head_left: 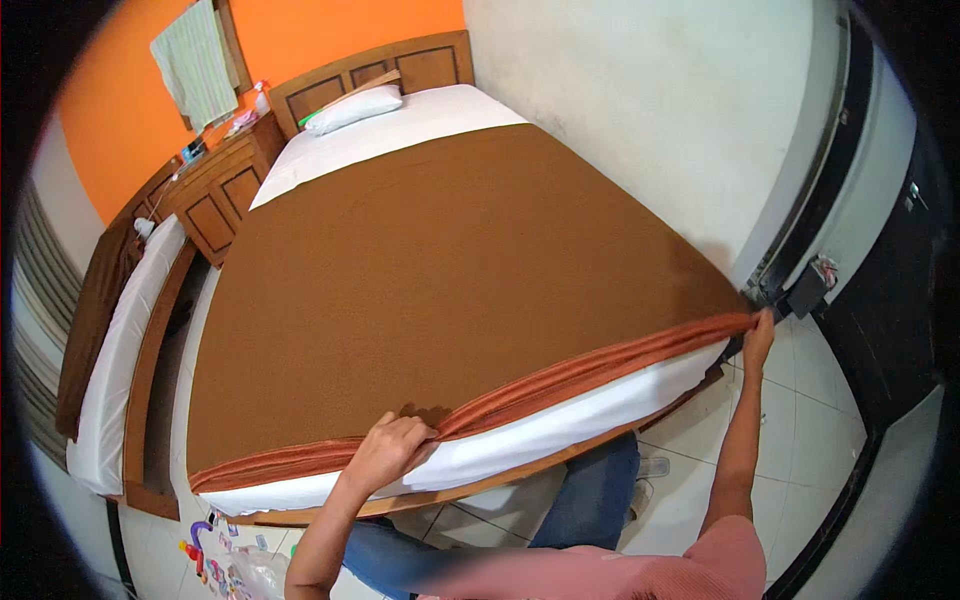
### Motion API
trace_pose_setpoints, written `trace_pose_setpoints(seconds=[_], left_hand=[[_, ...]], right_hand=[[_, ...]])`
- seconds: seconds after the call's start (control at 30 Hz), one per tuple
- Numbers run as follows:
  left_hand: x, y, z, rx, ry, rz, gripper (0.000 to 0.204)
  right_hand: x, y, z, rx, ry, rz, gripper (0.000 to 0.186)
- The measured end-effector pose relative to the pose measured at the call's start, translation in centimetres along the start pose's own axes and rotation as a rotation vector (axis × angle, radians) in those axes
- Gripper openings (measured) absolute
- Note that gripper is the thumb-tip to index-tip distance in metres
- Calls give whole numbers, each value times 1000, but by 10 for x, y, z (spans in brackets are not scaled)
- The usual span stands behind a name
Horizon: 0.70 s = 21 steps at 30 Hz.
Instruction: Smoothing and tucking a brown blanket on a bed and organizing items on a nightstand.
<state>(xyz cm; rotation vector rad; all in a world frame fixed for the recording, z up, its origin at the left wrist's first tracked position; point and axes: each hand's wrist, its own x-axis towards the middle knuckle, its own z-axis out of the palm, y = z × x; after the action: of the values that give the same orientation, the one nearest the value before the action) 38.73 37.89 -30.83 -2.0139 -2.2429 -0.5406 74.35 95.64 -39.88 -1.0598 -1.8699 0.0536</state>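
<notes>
A brown blanket [440,260] lies spread over most of the bed, with a reddish-brown band [560,378] gathered along its near edge. My left hand [392,447] grips that edge near the middle of the bed's foot, fingers curled over the band. At the far right corner, my right hand [760,338] is closed on the end of the same blanket edge. Below the band shows the white mattress side [500,444], resting on a wooden bed frame [470,494]. The fingertips of both hands are partly hidden.
A white pillow [355,108] lies by the wooden headboard [430,66]. Left of the bed stand a wooden cabinet [222,195] and a lower second bed [125,345]. Small toys [200,560] and a clear plastic bag [258,572] lie on the tiled floor [790,430]. A wall [640,110] borders the right side.
</notes>
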Motion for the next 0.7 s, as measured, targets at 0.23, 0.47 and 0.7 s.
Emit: trace_pose_setpoints(seconds=[0.23, 0.47, 0.7], left_hand=[[0, -8, -15, -274, 119, 1, 23], [-30, -74, -42, 62, 222, -501, 54], [-48, -98, -13, 189, 54, -764, 64]], right_hand=[[-73, 65, 29, -75, -155, 234, 42], [5, -130, 6, 149, -85, -3, 27], [-67, -396, 36, 187, -620, -551, 56]])
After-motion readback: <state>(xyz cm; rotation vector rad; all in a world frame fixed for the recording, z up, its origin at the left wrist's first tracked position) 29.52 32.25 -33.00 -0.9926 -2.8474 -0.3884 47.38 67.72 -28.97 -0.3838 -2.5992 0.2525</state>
